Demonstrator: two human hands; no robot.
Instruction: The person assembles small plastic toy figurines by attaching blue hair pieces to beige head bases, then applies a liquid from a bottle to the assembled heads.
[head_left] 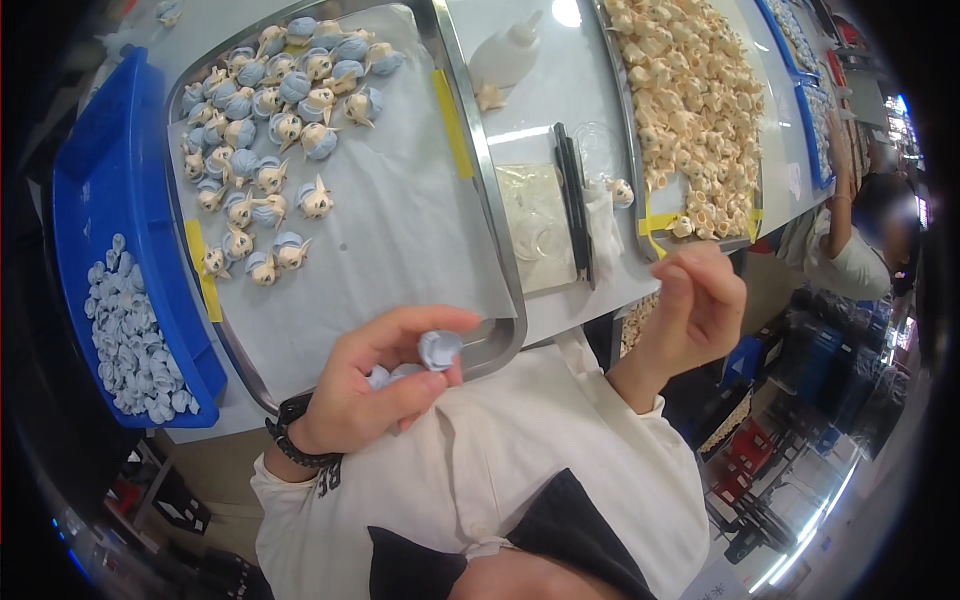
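Note:
My left hand (375,372) is closed around several pale blue doll-hair pieces. One hollow hair piece (440,350) is pinched between thumb and forefinger, its cupped side showing, while others sit in the palm. My right hand (695,312) is raised just below the tray of beige doll heads (690,120), its thumb and fingers drawn together; anything between the fingertips is too small or hidden to make out. Doll heads with blue hair (315,200) lie in rows on the paper-lined metal tray (400,250), beyond my left hand.
A blue bin (120,170) at the left holds loose blue hair pieces (135,340). Between the trays are a white squeeze bottle (508,55), dark sticks (573,205), a clear round dish (598,150) and one haired head (621,193). Another person (860,240) works at the right.

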